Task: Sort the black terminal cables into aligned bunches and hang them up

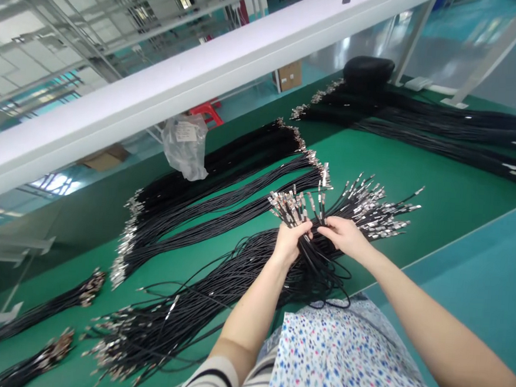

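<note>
Head view. My left hand is closed round a bunch of black cables, its metal-tipped ends fanned out above my thumb. My right hand is just beside it, thumb and fingertips pinched at a few upright cable ends (how many, I cannot tell; they overlap). The gripped bunch is in front of my floral apron, over the near edge of the green tabletop; its lower lengths loop down beneath my hands.

Under and around my hands: a large loose pile of cables running lower left to upper right, silvery tips splayed at both ends. Beyond it, neater rows of cables lie side by side. More cables at far right, near a dark rounded object. At lower left, two smaller bundles with brownish ends.

Behind the rows: a clear plastic bag, a red stool partly hidden by it. A white beam crosses above.
</note>
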Tool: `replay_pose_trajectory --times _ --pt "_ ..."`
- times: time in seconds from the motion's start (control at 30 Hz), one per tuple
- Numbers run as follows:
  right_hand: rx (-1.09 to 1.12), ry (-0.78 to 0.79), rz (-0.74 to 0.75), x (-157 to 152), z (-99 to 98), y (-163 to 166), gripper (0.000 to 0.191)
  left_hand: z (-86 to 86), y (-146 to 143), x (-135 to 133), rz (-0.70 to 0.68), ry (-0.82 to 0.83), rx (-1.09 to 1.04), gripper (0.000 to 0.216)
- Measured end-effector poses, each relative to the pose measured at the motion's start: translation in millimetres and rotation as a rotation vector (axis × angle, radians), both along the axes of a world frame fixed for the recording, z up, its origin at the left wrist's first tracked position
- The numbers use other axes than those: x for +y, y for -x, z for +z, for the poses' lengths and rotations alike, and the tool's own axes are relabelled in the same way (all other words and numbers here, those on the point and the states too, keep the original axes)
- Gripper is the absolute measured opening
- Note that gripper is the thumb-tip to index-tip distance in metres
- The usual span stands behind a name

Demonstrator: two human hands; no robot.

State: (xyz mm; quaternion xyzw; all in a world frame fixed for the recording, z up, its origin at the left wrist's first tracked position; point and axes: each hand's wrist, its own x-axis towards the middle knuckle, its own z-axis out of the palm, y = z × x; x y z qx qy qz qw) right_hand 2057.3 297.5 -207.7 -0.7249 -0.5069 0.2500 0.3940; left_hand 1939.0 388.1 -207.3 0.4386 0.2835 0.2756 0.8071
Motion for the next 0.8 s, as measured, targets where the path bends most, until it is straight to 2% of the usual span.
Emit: replay_pose_trajectory --times 0.07,0.17,0.27,0.33,0.43,0.57,0.7,0.8 --pt "-0.141 -0.007 0.081 -1 -0.1 0 0.024 -0.2 0 0 -0.003 0.000 -0.001 0.021" --pt "-0.207 0.007 0.193 -1 0.1 -2 0.022 0.5 0 -2 -0.033 0.017 0.000 0.023" --pt "-0.144 0.055 0.331 -3 0.6 -7 0.026 2.2 0 -2 -0.046 0.057 -0.003 0.025" --pt "-0.024 0.110 0.373 -4 0.8 -9 0.030 3.6 1 -2 -0.056 0.083 -0.013 0.027" --pt "0.209 0.188 0.316 -7 -1.7 -10 0.035 4.9 2 0 -0.097 0.143 -0.031 0.030" --pt "0.404 0.190 0.186 -12 -11.3 -12 0.038 2.8 6 8 -0.097 0.232 -0.026 0.032" --pt "0.488 0.182 0.101 -17 -16.1 -18 0.042 -1.5 11 17 -0.052 0.255 -0.065 0.033" --pt "0.473 0.145 0.017 -21 -14.9 -22 0.041 -2.2 13 19 -0.092 0.248 -0.121 0.020"
